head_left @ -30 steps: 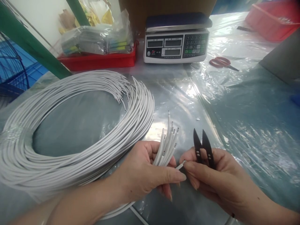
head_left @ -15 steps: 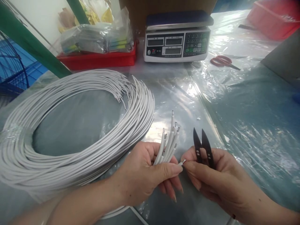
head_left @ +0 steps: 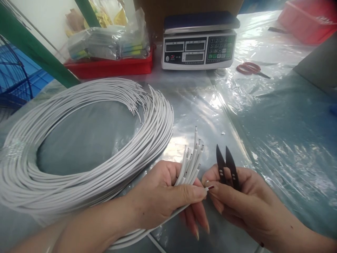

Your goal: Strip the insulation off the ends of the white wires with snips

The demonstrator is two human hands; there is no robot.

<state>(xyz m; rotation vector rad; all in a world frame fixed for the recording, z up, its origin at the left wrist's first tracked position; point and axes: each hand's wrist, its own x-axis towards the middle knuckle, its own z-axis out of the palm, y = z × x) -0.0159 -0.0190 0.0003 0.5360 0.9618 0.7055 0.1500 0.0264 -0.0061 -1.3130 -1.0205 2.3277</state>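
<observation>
My left hand (head_left: 168, 196) is closed around a bundle of white cables (head_left: 193, 165), whose cut ends fan upward past the thumb. One cable end pokes out sideways at the thumb tip, with a short dark red inner wire (head_left: 210, 187) showing. Close to that end, my right hand (head_left: 237, 200) has its thumb and forefinger together, a tiny white bit between them. A pair of black thread snips (head_left: 226, 165) rests in the same hand, blades apart and pointing up. To the left lies a large coil of white cable (head_left: 86, 182), partly behind my left forearm.
A counting scale (head_left: 198, 49) stands at the back, beside a red tray (head_left: 110, 68) holding bagged parts. Red-handled scissors (head_left: 250, 68) lie on the plastic-covered table at the right. A red bin (head_left: 308, 23) sits in the far right corner. A green post (head_left: 39, 45) slants across the left.
The red inner wire at the sideways cable end now shows. My left hand and the bundle have shifted slightly right and down; the snips tilt a little more left.
</observation>
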